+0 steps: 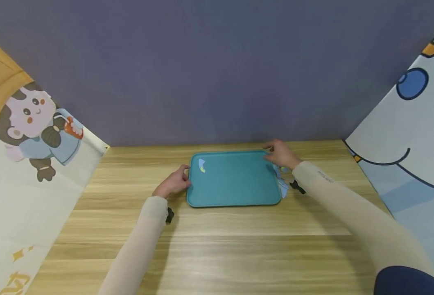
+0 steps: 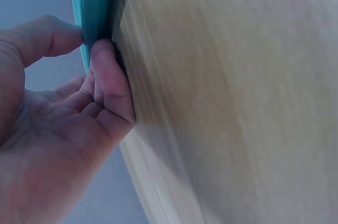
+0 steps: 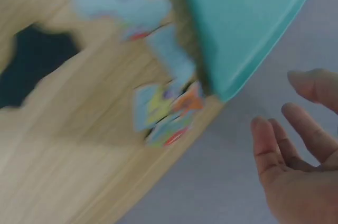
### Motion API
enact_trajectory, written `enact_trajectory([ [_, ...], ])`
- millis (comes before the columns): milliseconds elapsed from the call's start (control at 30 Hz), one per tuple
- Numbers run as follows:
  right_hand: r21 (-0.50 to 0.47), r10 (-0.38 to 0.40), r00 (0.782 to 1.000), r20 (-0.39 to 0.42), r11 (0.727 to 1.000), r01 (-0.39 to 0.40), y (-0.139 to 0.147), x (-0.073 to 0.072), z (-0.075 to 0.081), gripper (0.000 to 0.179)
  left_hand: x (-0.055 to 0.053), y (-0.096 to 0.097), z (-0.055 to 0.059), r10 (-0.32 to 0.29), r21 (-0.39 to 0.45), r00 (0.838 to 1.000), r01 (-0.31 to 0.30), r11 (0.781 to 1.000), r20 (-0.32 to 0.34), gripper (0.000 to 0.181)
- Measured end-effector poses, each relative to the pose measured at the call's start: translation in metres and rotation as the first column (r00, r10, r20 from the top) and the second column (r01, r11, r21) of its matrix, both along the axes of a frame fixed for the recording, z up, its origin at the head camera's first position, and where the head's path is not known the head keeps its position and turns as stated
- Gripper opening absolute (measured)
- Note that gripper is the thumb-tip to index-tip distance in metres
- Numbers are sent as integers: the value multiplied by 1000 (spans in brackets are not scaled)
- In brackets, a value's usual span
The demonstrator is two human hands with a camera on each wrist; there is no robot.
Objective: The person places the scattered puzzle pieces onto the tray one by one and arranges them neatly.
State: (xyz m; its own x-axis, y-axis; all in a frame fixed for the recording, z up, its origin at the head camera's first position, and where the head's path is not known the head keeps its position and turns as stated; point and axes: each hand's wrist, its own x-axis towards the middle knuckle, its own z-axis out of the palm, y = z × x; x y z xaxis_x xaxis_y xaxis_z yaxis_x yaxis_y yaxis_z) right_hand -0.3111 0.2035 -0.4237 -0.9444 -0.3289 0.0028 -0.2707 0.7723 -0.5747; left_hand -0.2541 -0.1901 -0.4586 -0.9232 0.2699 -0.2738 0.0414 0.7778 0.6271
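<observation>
A teal rectangular tray (image 1: pixel 235 180) lies on the wooden table, with one small light-blue printed piece (image 1: pixel 202 166) near its far left corner. My left hand (image 1: pixel 173 183) holds the tray's left edge; in the left wrist view the thumb (image 2: pixel 66 42) presses the rim while curled fingers (image 2: pixel 111 73) sit beneath it. By the far right corner is my right hand (image 1: pixel 281 154). The right wrist view shows that hand (image 3: pixel 303 166) with loosely bent fingers, a gap between it and the tray corner. Several printed pieces (image 3: pixel 169 110) lie beside the tray's right side.
A black irregular piece (image 1: pixel 297 187) lies right of the tray, under the right forearm. Another black item (image 1: pixel 169 215) shows beside the left wrist. Behind the table rises a grey-blue panel (image 1: pixel 217 73), and cartoon-printed panels (image 1: pixel 408 135) flank both sides.
</observation>
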Motion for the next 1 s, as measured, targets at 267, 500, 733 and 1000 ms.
enact_trajectory([
  [267,48,41,999,-26,998,-40,29,0,-10,40,-1,-1,2,-1,-1,1000,1,1000,4,67],
  [500,44,40,999,32,998,-41,46,3,-20,45,0,0,1,-8,7,1000,8,1000,-10,65],
  [733,22,28,998,64,999,-30,55,-1,-30,48,0,-1,4,-31,19,999,32,999,-32,63],
  [1000,67,80,997,21,994,-82,64,-13,-43,45,-1,1,0,1,14,1000,-1,1000,-12,65],
])
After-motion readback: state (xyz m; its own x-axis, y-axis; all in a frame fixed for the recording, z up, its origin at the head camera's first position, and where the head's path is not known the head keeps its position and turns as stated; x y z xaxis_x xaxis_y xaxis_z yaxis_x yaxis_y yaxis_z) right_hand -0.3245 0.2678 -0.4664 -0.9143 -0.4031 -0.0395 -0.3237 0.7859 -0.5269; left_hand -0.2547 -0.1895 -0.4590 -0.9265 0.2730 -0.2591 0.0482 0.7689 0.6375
